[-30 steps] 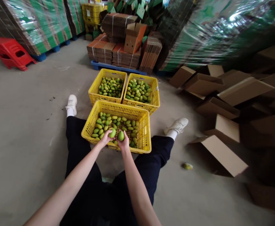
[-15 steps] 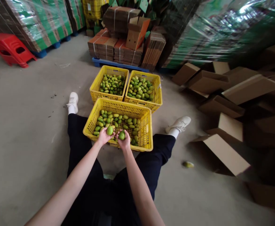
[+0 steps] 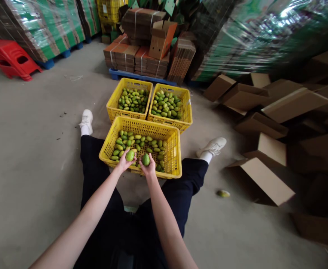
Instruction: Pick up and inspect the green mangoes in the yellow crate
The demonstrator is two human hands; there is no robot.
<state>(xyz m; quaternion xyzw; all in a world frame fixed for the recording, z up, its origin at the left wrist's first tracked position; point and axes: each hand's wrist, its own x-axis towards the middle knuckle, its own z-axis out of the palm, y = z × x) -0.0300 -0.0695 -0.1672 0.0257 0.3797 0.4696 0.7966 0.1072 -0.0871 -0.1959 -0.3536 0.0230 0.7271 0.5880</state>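
Note:
My left hand (image 3: pixel 123 163) is closed round a yellow-green mango (image 3: pixel 129 155) above the near edge of the front yellow crate (image 3: pixel 177 158). Close beside it, my right hand (image 3: pixel 149 167) grips a darker green mango (image 3: pixel 145 160). The two fruits are apart. Below the hands, several loose mangoes (image 3: pixel 119 142) lie in the front crate, mostly at its left, back and right, with bare crate floor between them. My hands and forearms hide part of the crate's near side.
Behind stand two fuller mango crates, a left one (image 3: pixel 112 102) and a right one (image 3: pixel 188 112). My legs straddle the front crate. One mango (image 3: pixel 223 193) lies on the floor at right, near tumbled cardboard boxes (image 3: pixel 267 181). A red stool (image 3: pixel 12 59) and wrapped pallets stand further off.
The mango in my right hand has turned to stand more upright, and the hands have moved slightly apart. Both fruits stay held. The whole view has shifted a little.

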